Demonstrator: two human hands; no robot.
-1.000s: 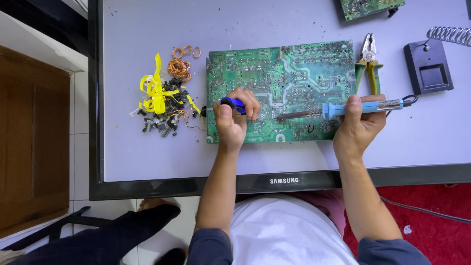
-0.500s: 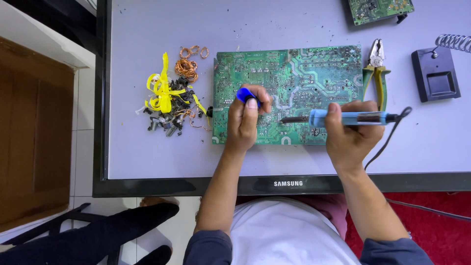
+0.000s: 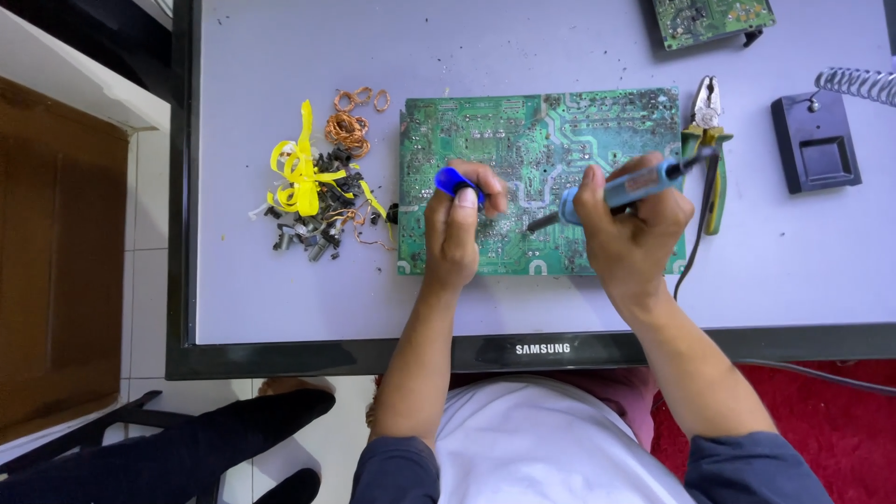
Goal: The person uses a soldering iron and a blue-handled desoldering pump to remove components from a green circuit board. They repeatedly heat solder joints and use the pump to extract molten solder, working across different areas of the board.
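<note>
A large green circuit board [image 3: 541, 177] lies flat, solder side up, on the grey bench [image 3: 560, 47], directly in front of the person. The left hand [image 3: 455, 233] rests on the board, steadying it, and pinches a small blue-handled tool [image 3: 455, 181] between thumb and fingers. The right hand [image 3: 627, 219] is wrapped pen-style around a blue soldering iron [image 3: 616, 191], with the tip angled down onto the board's middle. Pliers [image 3: 707, 140] lie just beside the board's right edge, and stripped parts and yellow tape [image 3: 313, 201] are heaped to its left.

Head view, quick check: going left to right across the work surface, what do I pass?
Yellow strips and scrap parts → copper coils → left hand with a blue tool → right hand holding the soldering iron → pliers → black stand.
</note>
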